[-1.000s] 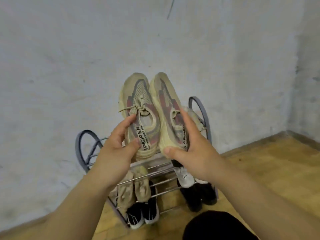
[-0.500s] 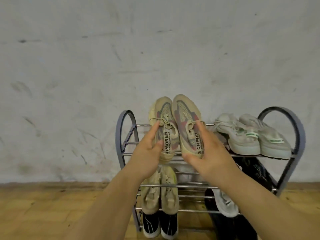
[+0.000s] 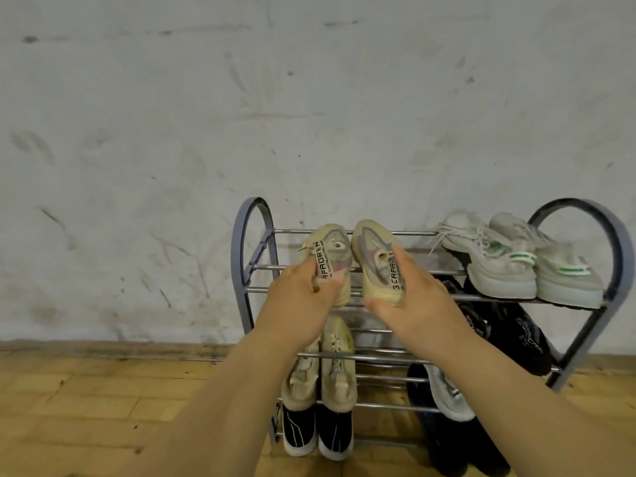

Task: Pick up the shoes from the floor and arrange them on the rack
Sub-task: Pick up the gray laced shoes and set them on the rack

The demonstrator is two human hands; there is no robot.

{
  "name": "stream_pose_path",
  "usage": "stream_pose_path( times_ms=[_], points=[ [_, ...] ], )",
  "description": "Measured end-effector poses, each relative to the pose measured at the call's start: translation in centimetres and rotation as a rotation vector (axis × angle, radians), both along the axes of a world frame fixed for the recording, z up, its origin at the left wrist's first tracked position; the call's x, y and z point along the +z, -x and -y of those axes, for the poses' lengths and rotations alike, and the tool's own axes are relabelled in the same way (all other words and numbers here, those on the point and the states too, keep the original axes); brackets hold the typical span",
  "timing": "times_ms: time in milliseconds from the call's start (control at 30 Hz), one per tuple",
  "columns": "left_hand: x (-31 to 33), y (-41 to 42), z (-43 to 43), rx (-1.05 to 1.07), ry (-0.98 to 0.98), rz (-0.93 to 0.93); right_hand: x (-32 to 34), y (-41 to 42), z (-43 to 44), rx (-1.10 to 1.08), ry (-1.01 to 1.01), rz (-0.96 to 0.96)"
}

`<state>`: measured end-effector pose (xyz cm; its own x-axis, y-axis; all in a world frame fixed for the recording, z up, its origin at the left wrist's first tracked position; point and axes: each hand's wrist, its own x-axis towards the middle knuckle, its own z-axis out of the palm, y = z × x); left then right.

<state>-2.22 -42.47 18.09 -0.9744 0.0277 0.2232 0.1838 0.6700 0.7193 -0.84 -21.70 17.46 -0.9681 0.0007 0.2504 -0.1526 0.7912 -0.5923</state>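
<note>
You have one rack (image 3: 253, 256) in front of you. On its top shelf you can count four shoes: two tan sneakers (image 3: 375, 266), one in your left hand (image 3: 299, 304) and one in your right hand (image 3: 420, 304), plus two pale grey sneakers (image 3: 495, 266). Lower left, count two beige shoes (image 3: 335, 370) and two black shoes (image 3: 316, 432). The dark shoes (image 3: 509, 332) at lower right overlap too much for you to count.

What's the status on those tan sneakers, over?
Left hand grips left tan sneaker, right hand grips right tan sneaker. Pair at rack top tier, left side, toes toward wall. Grey pair on the right, not in the way.
</note>
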Motion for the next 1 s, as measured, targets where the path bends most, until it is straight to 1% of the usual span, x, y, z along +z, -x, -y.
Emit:
stream_pose_path(
  times_ms=[100,233,300,467,567,667,767,900,1000],
  points=[
    [0.2,-0.9,-0.8,-0.058,-0.049,-0.006,0.3,-0.5,-0.1,0.015,-0.020,0.015],
    [0.1,-1.6,-1.5,-0.084,0.070,-0.014,0.3,-1.1,-0.3,0.048,0.041,0.022],
    [0.0,-1.4,-1.6,-0.085,0.097,-0.002,0.2,-1.3,-0.4,0.055,0.054,0.033],
    [-0.4,-1.6,-1.7,-0.049,0.053,-0.049,-0.1,-2.0,-1.0,0.073,0.107,0.040],
    [0.1,-2.8,-1.2,-0.070,0.043,-0.072,0.6,-2.9,-1.4,0.093,0.193,0.050],
    [1.6,-5.4,0.2,-0.076,0.103,-0.059,1.5,-4.8,-2.6,0.142,0.297,0.059],
    [2.8,-9.2,1.8,-0.073,0.201,-0.031,2.0,-7.8,-4.1,0.235,0.275,0.069],
    [3.5,-14.8,3.4,-0.084,0.256,-0.002,2.7,-12.5,-5.8,0.321,0.173,0.117],
    [3.9,-18.4,4.1,-0.080,0.251,0.016,2.9,-15.1,-7.3,0.376,0.155,0.151]
  ],
)
